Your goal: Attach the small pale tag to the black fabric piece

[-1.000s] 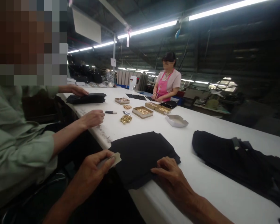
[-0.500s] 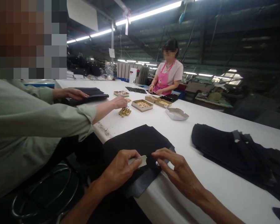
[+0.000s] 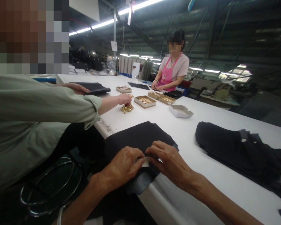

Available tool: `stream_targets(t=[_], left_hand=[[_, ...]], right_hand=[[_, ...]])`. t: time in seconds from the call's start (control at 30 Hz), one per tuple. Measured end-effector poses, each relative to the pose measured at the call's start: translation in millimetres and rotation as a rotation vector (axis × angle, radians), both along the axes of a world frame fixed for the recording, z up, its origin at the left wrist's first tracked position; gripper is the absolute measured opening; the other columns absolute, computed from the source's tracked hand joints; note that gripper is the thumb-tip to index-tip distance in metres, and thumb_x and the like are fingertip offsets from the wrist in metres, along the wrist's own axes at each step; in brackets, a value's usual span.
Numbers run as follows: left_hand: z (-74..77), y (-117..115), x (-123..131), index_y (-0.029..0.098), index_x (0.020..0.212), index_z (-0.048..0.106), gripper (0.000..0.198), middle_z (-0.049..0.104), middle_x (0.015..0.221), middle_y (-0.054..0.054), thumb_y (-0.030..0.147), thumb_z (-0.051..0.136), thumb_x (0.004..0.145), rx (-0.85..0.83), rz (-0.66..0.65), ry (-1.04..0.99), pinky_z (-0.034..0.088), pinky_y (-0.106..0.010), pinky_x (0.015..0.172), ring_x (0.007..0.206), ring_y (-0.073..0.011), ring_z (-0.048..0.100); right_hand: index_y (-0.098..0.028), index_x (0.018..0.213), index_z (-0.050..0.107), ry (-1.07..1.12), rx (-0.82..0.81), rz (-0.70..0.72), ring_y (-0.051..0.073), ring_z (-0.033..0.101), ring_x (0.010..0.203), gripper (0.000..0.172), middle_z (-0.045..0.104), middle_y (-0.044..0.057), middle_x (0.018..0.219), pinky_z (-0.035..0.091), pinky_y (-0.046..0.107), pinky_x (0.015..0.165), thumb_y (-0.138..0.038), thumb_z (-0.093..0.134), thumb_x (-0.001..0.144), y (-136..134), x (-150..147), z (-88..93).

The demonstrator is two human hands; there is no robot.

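A stack of black fabric pieces [image 3: 140, 134] lies at the near edge of the white table [image 3: 201, 175]. My left hand [image 3: 121, 167] and my right hand [image 3: 167, 162] meet over the stack's front edge. Between the fingertips of both hands is a small pale tag or chalk piece [image 3: 145, 162], pinched against the cloth. The fingers of both hands are curled and closed on it. Part of the fabric droops over the table edge below my hands.
A person in a green sleeve [image 3: 37, 106] sits at my left, one hand on a pile of gold fittings [image 3: 127, 108]. Cardboard trays of gold parts [image 3: 144, 101] and a white tray [image 3: 180, 111] stand farther back. Dark garments [image 3: 243, 153] lie right. A person in a pink apron [image 3: 172, 75] works opposite.
My left hand brought the pale piece from beside the stack onto its front edge. My right hand slid left to meet it. The neighbour's hand reached out to the gold fittings.
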State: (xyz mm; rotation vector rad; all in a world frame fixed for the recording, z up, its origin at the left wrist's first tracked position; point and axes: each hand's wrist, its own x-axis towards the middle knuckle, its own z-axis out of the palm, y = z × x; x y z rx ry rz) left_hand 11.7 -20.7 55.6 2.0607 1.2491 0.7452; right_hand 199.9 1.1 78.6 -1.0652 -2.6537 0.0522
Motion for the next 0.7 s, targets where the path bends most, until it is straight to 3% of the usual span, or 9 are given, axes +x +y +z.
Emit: stream_targets(t=[0.3,0.47,0.7], left_hand=[[0.2,-2.6,-1.6,0.016,0.080,0.071,0.029,0.071,0.079,-0.003,0.027,0.046,0.089,0.038,-0.022,-0.033,0.042,-0.025,0.069,0.075,-0.0158,0.063],[-1.2,-2.4,-0.1,0.015,0.073,0.070,0.024,0.064,0.065,0.003,0.020,0.049,0.081,-0.080,0.025,-0.230,0.036,-0.020,0.059,0.063,-0.0093,0.054],[-9.9,3.4,-0.5,0.013,0.066,0.068,0.019,0.061,0.062,0.003,0.023,0.056,0.077,-0.226,0.076,-0.566,0.037,-0.019,0.061,0.062,-0.0083,0.051]], right_hand=[[-0.015,0.074,0.062,-0.107,0.037,0.074,0.013,0.053,0.068,0.013,0.060,0.001,0.073,0.035,0.026,0.061,-0.013,0.062,0.086,-1.4,-3.5,3.0],[-0.014,0.072,0.060,0.068,0.134,0.087,0.012,0.050,0.065,0.014,0.056,0.001,0.070,0.035,0.025,0.058,-0.008,0.062,0.084,-8.9,-4.3,-1.9],[-0.012,0.069,0.061,0.192,0.415,0.131,0.014,0.042,0.065,0.026,0.055,0.005,0.067,0.035,0.030,0.061,-0.007,0.048,0.091,-20.3,-16.0,-5.9]])
